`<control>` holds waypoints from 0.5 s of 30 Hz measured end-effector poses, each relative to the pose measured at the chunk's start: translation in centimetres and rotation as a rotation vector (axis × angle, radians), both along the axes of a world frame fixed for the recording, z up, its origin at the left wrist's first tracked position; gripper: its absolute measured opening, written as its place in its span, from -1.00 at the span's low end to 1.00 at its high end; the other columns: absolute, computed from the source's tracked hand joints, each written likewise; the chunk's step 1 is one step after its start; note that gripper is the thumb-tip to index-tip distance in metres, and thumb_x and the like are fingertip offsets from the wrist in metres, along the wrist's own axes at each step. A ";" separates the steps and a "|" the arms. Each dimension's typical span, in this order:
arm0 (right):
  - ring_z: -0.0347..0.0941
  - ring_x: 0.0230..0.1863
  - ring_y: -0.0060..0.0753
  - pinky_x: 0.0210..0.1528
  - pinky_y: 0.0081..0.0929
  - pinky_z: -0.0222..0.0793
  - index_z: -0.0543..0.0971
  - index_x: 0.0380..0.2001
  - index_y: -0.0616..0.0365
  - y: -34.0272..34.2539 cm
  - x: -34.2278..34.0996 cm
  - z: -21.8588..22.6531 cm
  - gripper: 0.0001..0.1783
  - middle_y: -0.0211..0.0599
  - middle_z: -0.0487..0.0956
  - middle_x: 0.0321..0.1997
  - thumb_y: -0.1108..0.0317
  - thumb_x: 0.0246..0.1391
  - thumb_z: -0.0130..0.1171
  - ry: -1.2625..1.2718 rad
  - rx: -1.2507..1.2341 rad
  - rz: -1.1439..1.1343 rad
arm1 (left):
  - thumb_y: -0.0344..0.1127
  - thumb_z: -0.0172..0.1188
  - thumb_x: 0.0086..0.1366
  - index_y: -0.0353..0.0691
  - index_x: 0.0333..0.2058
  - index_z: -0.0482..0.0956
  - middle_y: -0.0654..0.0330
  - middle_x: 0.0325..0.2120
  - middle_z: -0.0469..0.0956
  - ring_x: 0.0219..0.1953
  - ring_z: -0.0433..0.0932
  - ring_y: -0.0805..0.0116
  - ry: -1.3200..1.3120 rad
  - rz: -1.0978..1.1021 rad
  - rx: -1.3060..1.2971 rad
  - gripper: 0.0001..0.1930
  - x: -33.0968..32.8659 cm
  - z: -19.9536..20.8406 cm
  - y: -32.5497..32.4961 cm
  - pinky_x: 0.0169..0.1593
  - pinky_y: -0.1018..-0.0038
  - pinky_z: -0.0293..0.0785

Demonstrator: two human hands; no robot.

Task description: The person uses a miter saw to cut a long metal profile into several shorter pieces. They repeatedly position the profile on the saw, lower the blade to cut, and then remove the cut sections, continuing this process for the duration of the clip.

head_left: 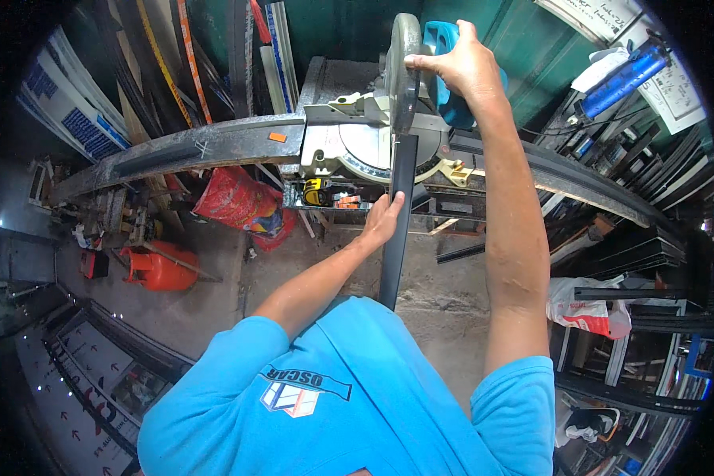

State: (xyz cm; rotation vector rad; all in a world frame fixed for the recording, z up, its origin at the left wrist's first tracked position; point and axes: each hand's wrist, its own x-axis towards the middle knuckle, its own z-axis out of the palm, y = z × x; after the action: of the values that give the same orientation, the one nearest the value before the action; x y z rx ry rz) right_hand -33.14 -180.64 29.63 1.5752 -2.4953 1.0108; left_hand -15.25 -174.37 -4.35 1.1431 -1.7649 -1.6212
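At far left, a stack of white lengths (75,103) with blue print leans up toward the back. Below it an orange gas cylinder (166,267) lies on the floor (238,262), and a red bag (234,202) slumps just to its right, under the edge of a long desk (242,141). Dark and pale strips (278,67) stand on end behind the desk, near the green wall (345,28), and a small orange piece (278,137) rests on the desk beside the saw. A yellow tape measure (316,191) sits on a ledge below the saw's base, left of the left hand (383,220). That hand is clamped on a black bar (397,246), thumb along its top. The bar points away from the person's blue shirt (317,397), its far end on the base of the saw (404,79), under the round blade guard; whether blade and bar touch is hidden. To the right, the right hand (464,67) is closed around the saw's teal handle (446,107), thumb stretched toward the guard, arm nearly straight. Farther right are a blue cylinder (625,81) up high, a white and red bag (587,305), and racks of dark lengths (635,262).
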 end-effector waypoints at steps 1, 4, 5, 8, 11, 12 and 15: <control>0.62 -0.51 -0.39 -0.38 -0.39 0.58 0.26 0.39 0.26 0.0 0.1 0.0 0.38 -0.16 0.68 -0.44 -0.31 -0.42 0.64 -0.008 0.000 0.003 | 0.32 -0.14 0.50 -0.40 -0.29 0.50 -0.16 -0.42 0.56 -0.25 0.57 -0.13 0.002 0.002 0.002 -0.27 0.0 -0.1 -0.1 -0.12 0.06 0.40; 0.63 -0.50 -0.37 -0.36 -0.38 0.59 0.26 0.39 0.27 0.0 0.2 0.0 0.39 -0.15 0.68 -0.45 -0.33 -0.41 0.63 -0.024 0.006 0.008 | 0.32 -0.13 0.50 -0.40 -0.28 0.51 -0.15 -0.43 0.57 -0.26 0.58 -0.13 0.004 0.004 0.010 -0.28 0.1 -0.2 -0.2 -0.13 0.06 0.41; 0.63 -0.50 -0.36 -0.35 -0.37 0.59 0.26 0.39 0.27 0.0 0.2 0.0 0.39 -0.14 0.68 -0.45 -0.34 -0.41 0.62 -0.025 0.011 0.009 | 0.32 -0.13 0.50 -0.40 -0.28 0.51 -0.15 -0.43 0.57 -0.27 0.58 -0.13 -0.001 0.005 0.013 -0.28 0.1 -0.2 -0.2 -0.13 0.06 0.41; 0.65 -0.47 -0.32 -0.32 -0.34 0.60 0.25 0.39 0.29 0.1 -0.1 -0.2 0.40 -0.12 0.68 -0.45 -0.36 -0.41 0.62 -0.004 0.011 0.009 | 0.33 -0.12 0.50 -0.38 -0.28 0.52 -0.14 -0.43 0.57 -0.27 0.57 -0.11 -0.027 0.010 0.008 -0.28 0.0 0.2 0.0 -0.13 0.07 0.41; 0.68 -0.42 -0.26 -0.28 -0.31 0.61 0.25 0.40 0.30 0.0 -0.2 -0.3 0.42 -0.08 0.68 -0.44 -0.37 -0.42 0.61 0.009 0.004 0.016 | 0.33 -0.12 0.50 -0.37 -0.28 0.53 -0.13 -0.43 0.57 -0.28 0.57 -0.09 -0.030 0.021 0.005 -0.29 0.2 0.1 -0.1 -0.13 0.08 0.41; 0.68 -0.41 -0.24 -0.27 -0.31 0.61 0.25 0.40 0.30 0.0 -0.1 -0.4 0.42 -0.07 0.69 -0.44 -0.37 -0.42 0.61 0.010 0.002 0.017 | 0.33 -0.11 0.50 -0.37 -0.28 0.53 -0.13 -0.44 0.57 -0.28 0.57 -0.09 -0.026 0.023 0.007 -0.29 0.2 0.2 -0.1 -0.13 0.08 0.41; 0.70 -0.36 -0.19 -0.23 -0.28 0.61 0.26 0.38 0.31 0.0 -0.1 -0.6 0.42 -0.05 0.69 -0.43 -0.39 -0.43 0.61 0.038 -0.014 0.017 | 0.33 -0.12 0.50 -0.37 -0.30 0.52 -0.12 -0.44 0.57 -0.28 0.57 -0.09 0.019 0.027 0.005 -0.29 0.2 0.6 0.1 -0.14 0.08 0.41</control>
State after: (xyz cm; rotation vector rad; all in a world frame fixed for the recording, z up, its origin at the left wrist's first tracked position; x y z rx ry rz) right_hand -33.29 -180.63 29.01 1.5984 -2.4495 0.9877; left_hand -15.06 -174.23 -3.79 1.1456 -1.7264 -1.6166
